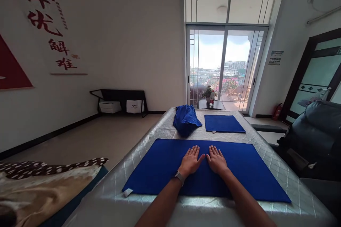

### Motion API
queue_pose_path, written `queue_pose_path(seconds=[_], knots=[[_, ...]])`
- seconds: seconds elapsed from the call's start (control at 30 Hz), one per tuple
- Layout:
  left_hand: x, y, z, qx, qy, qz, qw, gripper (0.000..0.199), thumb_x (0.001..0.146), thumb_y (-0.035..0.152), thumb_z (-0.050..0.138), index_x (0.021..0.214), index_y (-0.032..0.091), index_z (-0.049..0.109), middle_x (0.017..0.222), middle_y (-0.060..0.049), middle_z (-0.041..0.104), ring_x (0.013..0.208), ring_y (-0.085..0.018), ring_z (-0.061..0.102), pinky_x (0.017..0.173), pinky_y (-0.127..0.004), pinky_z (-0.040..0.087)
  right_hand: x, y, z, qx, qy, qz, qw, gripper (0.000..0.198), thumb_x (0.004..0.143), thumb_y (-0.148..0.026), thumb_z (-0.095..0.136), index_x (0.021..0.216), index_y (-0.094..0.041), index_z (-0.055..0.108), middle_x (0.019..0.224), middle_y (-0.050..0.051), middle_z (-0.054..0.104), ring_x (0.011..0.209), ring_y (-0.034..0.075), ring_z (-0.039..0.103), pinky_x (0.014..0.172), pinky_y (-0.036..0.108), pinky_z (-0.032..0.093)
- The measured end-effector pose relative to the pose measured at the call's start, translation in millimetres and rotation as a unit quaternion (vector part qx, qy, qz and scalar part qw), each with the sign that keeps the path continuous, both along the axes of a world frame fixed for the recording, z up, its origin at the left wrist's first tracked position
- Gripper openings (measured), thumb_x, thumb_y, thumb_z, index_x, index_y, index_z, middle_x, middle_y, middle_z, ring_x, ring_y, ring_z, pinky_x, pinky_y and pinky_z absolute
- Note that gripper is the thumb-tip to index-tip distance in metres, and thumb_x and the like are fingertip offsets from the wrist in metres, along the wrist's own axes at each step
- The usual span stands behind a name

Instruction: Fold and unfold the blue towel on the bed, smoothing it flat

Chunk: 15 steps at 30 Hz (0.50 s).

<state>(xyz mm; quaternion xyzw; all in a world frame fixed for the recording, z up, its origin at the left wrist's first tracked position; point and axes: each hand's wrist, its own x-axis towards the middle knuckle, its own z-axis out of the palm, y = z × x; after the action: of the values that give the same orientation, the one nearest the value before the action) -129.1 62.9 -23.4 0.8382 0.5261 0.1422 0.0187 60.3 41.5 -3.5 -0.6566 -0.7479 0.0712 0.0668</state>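
Note:
A large blue cloth (154,170) lies spread on the bed-like surface with a silvery quilted cover (114,181), a white tag (128,192) showing at its near left corner. My left hand (191,161) rests flat on the middle of this cloth, fingers stretched forward, a watch (179,176) on the wrist. Just to its right, my right hand (217,160) also lies flat, its thumb close to the left one. Neither hand grips anything. Beyond them sit a crumpled blue cloth bundle (186,118) on the left and a smaller flat blue cloth (223,123) on the right.
Behind the bed's far end, a small table (202,105) carries a potted plant (207,93) and a bottle (212,98), before glass sliding doors. A dark padded chair (317,131) stands at the right. Patterned bedding (53,184) is at lower left, a black rack (122,96) by the wall.

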Motion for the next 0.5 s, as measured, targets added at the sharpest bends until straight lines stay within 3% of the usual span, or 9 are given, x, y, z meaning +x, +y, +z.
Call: queue_pose_path(seconds=[0.17,0.23,0.3,0.4,0.5], knots=[[-90.7,2.8,8.6,-0.051,0.023,0.093,0.994,0.089,0.099,0.070,0.010,0.158,0.005,0.030,0.165,-0.017,0.025,0.154,-0.029,0.020,0.125,-0.048,0.017,81.9,-23.5,8.3,0.021,-0.022,-0.086,0.996,0.064,0.104,-0.046,0.019,0.159,-0.016,0.028,0.168,0.008,0.025,0.154,0.022,0.018,0.126,0.042,0.015],[-139.6,3.0,5.5,-0.043,0.029,0.134,0.990,0.088,0.099,0.070,0.012,0.157,0.007,0.030,0.164,-0.018,0.025,0.153,-0.030,0.022,0.124,-0.050,0.018,124.3,-39.3,13.1,0.065,-0.031,-0.130,0.989,0.053,0.104,-0.049,0.035,0.150,-0.025,0.045,0.161,0.008,0.039,0.146,0.024,0.037,0.121,0.044,0.030],[-184.5,1.4,0.0,-0.038,0.035,0.165,0.985,0.085,0.099,0.068,0.014,0.157,0.008,0.033,0.163,-0.019,0.029,0.152,-0.030,0.026,0.122,-0.051,0.022,159.3,-55.6,19.0,0.085,-0.035,-0.158,0.983,0.043,0.099,-0.048,0.054,0.136,-0.026,0.057,0.147,0.009,0.053,0.128,0.025,0.055,0.109,0.049,0.045],[-232.6,-3.4,-6.3,-0.025,0.040,0.183,0.982,0.078,0.101,0.062,0.018,0.155,0.009,0.037,0.161,-0.018,0.036,0.150,-0.030,0.031,0.121,-0.050,0.026,190.0,-74.1,26.8,0.100,-0.040,-0.181,0.978,0.034,0.097,-0.044,0.060,0.125,-0.025,0.062,0.134,0.008,0.060,0.111,0.021,0.062,0.095,0.044,0.055],[-253.8,-6.0,-4.6,-0.054,0.036,0.222,0.973,0.080,0.102,0.058,0.018,0.155,0.001,0.033,0.162,-0.021,0.031,0.151,-0.029,0.028,0.122,-0.047,0.025,201.7,-77.8,28.3,0.116,-0.043,-0.194,0.973,0.033,0.097,-0.044,0.059,0.125,-0.026,0.062,0.133,0.008,0.061,0.110,0.021,0.062,0.094,0.042,0.055]])
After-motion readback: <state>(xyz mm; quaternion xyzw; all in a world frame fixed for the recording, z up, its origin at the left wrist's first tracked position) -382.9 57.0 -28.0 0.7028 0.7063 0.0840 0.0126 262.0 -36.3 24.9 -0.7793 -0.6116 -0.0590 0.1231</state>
